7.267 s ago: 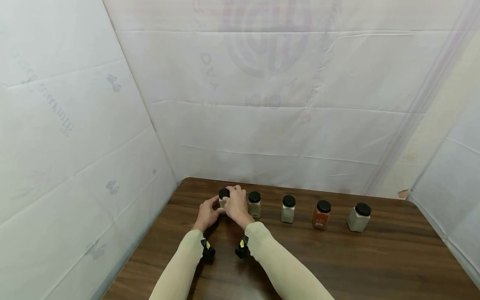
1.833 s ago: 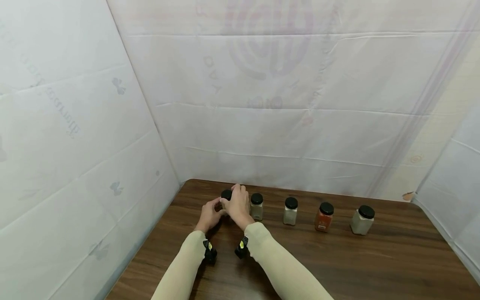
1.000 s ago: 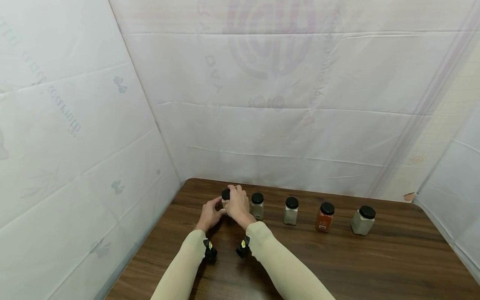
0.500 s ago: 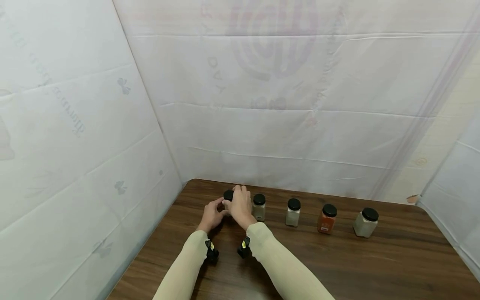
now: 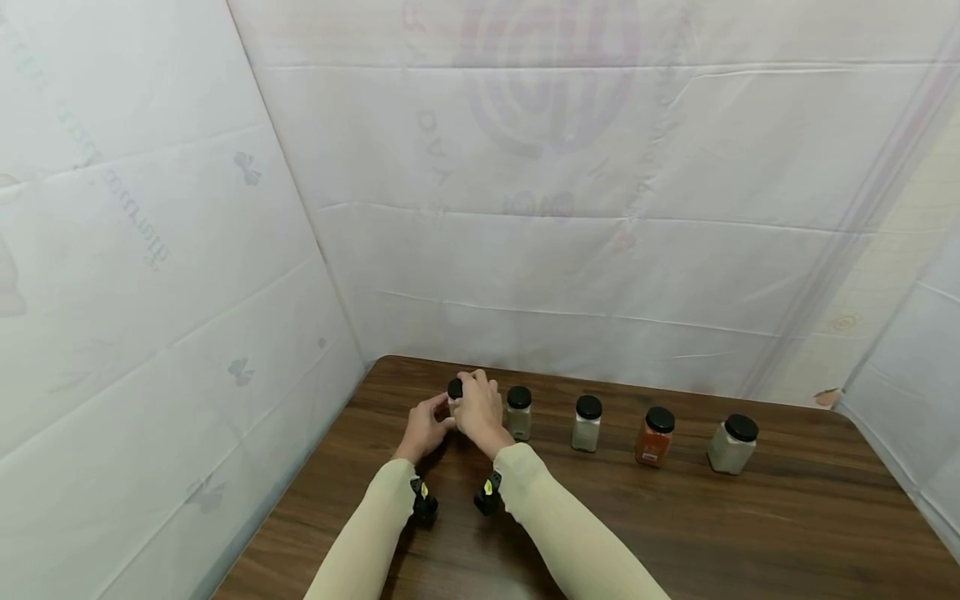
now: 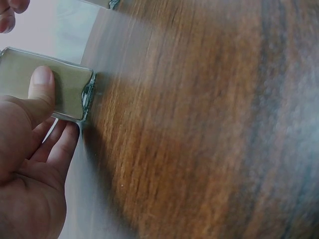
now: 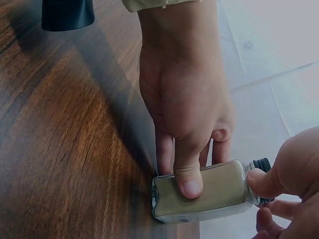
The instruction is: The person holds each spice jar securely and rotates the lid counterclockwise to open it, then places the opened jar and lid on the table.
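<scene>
Both hands are on a glass spice jar (image 7: 224,184) with a black lid (image 5: 455,388) and olive-tan powder inside, at the table's far left. My left hand (image 5: 424,430) grips the jar's lower body, thumb flat on the near face and fingers behind, as the left wrist view shows. From the right, my right hand (image 5: 480,410) pinches the top at neck and lid, its thumb just below the lid in the right wrist view. The jar stands upright, its base at or very near the tabletop. The right hand hides part of the lid in the head view.
On the wooden table (image 5: 675,517), more black-lidded jars stand in a row to the right: a greenish-grey jar (image 5: 519,417) close to the right hand, a pale jar (image 5: 586,432), an orange-red jar (image 5: 655,442) and a wider pale jar (image 5: 729,452). White sheeting (image 5: 480,275) hangs behind.
Over these seconds the right hand turns back and forth a little at the jar's top, covering more or less of the lid. The left hand keeps its grip, and the other jars stay put.
</scene>
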Action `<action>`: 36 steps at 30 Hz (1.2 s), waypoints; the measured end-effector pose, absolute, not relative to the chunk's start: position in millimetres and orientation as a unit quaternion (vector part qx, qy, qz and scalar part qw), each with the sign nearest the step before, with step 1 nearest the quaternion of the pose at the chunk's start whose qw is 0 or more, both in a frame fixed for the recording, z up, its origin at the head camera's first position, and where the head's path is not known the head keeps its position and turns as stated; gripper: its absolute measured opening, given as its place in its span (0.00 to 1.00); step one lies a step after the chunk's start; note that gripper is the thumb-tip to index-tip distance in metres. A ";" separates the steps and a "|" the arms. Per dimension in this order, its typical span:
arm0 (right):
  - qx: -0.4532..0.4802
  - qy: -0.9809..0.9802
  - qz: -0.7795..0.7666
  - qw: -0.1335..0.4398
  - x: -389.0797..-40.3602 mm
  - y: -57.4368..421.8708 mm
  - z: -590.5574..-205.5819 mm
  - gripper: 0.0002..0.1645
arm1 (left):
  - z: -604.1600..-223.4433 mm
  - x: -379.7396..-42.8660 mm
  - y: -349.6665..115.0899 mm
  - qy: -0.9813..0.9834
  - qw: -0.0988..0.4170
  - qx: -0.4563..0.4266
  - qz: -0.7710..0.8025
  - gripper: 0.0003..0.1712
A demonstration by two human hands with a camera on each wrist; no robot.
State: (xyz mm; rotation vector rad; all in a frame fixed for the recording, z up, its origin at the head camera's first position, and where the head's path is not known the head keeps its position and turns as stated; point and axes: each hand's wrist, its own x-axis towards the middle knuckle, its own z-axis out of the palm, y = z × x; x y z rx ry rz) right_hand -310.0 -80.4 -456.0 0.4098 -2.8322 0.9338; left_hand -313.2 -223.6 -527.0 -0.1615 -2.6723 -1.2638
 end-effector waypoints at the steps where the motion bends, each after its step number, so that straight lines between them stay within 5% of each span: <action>1: 0.137 -0.938 0.311 0.064 -309.8 -79.8 -456.0 0.33 | -527.0 -313.0 -223.5 -0.900 0.090 -0.055 -0.423 0.31; 9: 0.133 -0.920 0.359 0.087 -310.3 -75.0 -455.9 0.39 | -525.0 -311.4 -222.1 -0.899 0.093 -0.060 -0.423 0.31; 19: 0.102 -0.910 0.387 0.107 -312.5 -72.4 -465.0 0.27 | -526.7 -310.1 -220.7 -0.901 0.108 -0.070 -0.414 0.26; 36: 0.146 -0.933 0.328 0.034 -311.8 -71.2 -450.6 0.29 | -521.7 -310.0 -220.6 -0.905 0.091 -0.062 -0.411 0.32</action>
